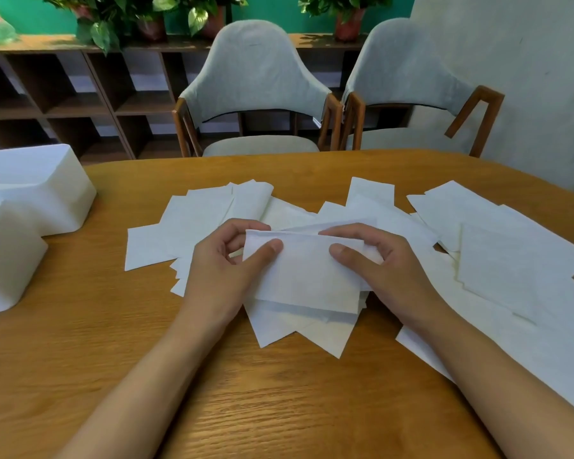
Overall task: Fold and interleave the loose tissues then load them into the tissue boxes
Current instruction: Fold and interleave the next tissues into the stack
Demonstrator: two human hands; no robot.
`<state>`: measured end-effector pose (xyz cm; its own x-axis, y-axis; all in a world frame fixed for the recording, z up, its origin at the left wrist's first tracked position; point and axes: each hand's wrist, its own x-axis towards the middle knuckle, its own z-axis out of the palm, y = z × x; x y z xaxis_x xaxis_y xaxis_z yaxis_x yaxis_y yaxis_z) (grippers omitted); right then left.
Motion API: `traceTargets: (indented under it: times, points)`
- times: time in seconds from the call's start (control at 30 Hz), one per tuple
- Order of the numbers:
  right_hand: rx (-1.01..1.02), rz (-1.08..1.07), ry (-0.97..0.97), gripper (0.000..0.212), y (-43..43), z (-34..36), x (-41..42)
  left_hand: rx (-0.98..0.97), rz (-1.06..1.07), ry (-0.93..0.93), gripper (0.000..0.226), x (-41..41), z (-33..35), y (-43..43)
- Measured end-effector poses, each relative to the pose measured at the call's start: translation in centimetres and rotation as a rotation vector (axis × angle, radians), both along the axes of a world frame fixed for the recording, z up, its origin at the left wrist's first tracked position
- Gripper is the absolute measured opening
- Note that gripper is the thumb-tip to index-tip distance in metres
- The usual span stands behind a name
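Observation:
A folded white tissue (307, 273) is held just above the wooden table (146, 359) at its middle. My left hand (222, 260) pinches its left end, thumb on top and fingers curled behind. My right hand (378, 260) pinches its right end the same way. Several loose white tissues (193, 220) lie spread beneath and behind it, and more tissues (497, 260) cover the right side of the table. Two white tissue boxes stand at the left: one (43, 190) farther back, one (4, 260) nearer the edge.
Two grey upholstered chairs (259, 81) with wooden arms stand behind the table's far edge. A dark wooden shelf unit (63, 91) with potted plants (106, 24) on top lines the back wall. Bare tabletop lies between my forearms and at the near left.

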<state>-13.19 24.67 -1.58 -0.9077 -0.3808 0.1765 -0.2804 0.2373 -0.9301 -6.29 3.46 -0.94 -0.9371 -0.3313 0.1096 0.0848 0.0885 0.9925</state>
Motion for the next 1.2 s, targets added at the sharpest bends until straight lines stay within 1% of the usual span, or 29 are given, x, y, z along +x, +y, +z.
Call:
traceTargets:
  times: [0.07,0.17,0.23,0.3,0.37,0.5,0.6,0.67,0.73,0.8,0.9,0.97,1.03,1.2]
  points:
    - [-0.003,0.028,0.023,0.037,-0.1,0.0,0.1,0.049,0.04,-0.016,0.031,0.0,-0.4,0.4]
    - [0.01,0.005,0.056,0.064,-0.6,0.0,0.4,0.099,0.072,-0.031,0.041,0.2,-0.7,1.2]
    - [0.003,-0.007,0.067,0.075,-0.9,0.0,0.6,0.102,0.091,-0.023,0.043,0.2,-1.0,1.6]
    - [-0.001,-0.003,0.073,0.08,-1.1,0.0,0.8,0.081,0.104,0.006,0.045,0.2,-1.2,1.8]
    - [0.027,-0.011,0.091,0.081,-1.2,0.0,0.9,0.085,0.116,0.023,0.045,0.2,-1.4,1.8]
    - [0.026,-0.006,0.089,0.074,-1.3,-0.1,1.0,0.075,0.134,0.055,0.043,0.0,-1.7,1.9]
    - [-0.012,-0.031,0.109,0.075,-1.1,0.1,0.9,-0.011,0.193,0.129,0.043,-0.4,-2.1,1.6]
    - [-0.023,-0.063,0.114,0.074,-0.9,0.2,0.7,-0.081,0.202,0.139,0.046,-0.5,-2.0,1.3]
    - [-0.029,-0.078,0.1,0.074,-0.7,0.2,0.5,-0.063,0.105,0.095,0.043,-0.3,-1.5,1.1]
    - [-0.043,-0.073,0.076,0.072,-0.7,0.0,0.4,0.027,-0.055,0.025,0.04,0.1,-0.9,1.2]
    - [-0.026,-0.077,0.116,0.075,-0.9,0.1,0.5,0.012,-0.184,0.031,0.047,0.4,-0.7,1.2]
    - [-0.027,-0.07,0.104,0.079,-0.9,0.3,0.5,0.021,-0.185,0.057,0.056,0.2,-0.8,1.0]
    - [-0.03,-0.03,0.082,0.078,-0.6,0.3,0.4,0.02,-0.142,0.069,0.056,0.1,-0.8,0.7]
    - [-0.056,0.053,0.051,0.06,-0.5,0.5,1.0,0.019,-0.087,0.092,0.039,-0.2,-1.0,0.1]
